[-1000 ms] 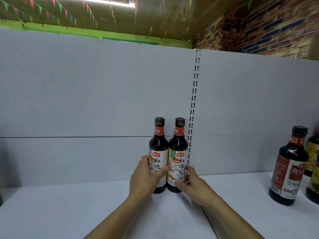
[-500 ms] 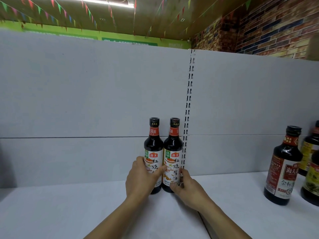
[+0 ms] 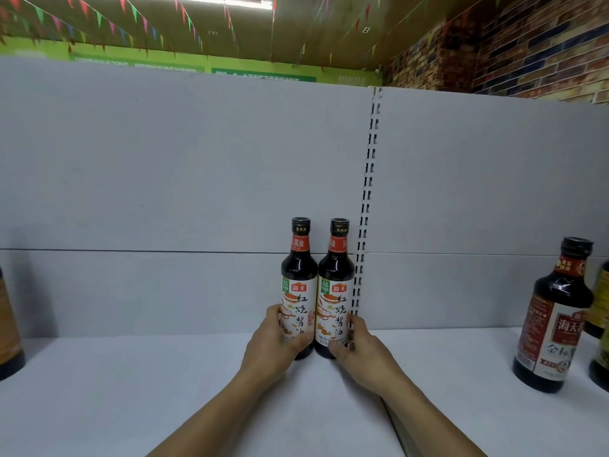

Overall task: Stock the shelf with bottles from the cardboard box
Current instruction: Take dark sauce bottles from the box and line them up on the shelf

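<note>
Two dark soy sauce bottles with white labels and red neck bands stand upright, side by side and touching, at the back of the white shelf. My left hand is wrapped around the lower part of the left bottle. My right hand grips the base of the right bottle, which stands just left of the slotted upright post. The cardboard box is out of view.
A bigger dark bottle with a red label stands on the shelf at the right, with more bottles cut off by the right edge. Another bottle shows at the far left edge. The grey back panel rises behind everything.
Both bottles have slid a little farther back toward the panel with my hands still on them; the view has shifted slightly, bringing the far-left bottle into sight.
</note>
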### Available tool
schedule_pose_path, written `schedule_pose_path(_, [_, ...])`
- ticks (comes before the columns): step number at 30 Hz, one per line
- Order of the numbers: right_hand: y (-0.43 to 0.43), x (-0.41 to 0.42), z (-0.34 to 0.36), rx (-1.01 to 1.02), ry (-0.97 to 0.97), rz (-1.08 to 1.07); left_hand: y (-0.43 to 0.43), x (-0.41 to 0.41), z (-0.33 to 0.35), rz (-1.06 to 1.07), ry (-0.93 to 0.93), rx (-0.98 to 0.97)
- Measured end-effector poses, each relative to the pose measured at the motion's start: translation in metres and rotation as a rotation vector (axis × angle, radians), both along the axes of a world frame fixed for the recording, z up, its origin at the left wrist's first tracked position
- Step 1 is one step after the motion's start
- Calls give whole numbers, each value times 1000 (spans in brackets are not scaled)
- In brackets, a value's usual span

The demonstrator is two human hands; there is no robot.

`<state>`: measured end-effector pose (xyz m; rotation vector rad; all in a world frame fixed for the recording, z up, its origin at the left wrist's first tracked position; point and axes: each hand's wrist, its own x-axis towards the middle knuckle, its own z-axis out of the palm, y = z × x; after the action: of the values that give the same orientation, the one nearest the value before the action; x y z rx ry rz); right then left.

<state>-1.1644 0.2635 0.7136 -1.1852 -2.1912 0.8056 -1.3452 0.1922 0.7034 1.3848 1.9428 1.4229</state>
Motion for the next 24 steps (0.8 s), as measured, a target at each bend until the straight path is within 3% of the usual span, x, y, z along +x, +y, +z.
schedule_pose_path(10, [-3,0,-2,-5,-34,-11,-4,0,-5,34,106,-52])
schedule_pose_path(17, [-5,-4,-2,6,-94,-100,-10,4,-3,-31,4,-64])
schedule_pose_path(24, [-21,-5,10,122,-108,-184,-31,21,15,13,18,-10])
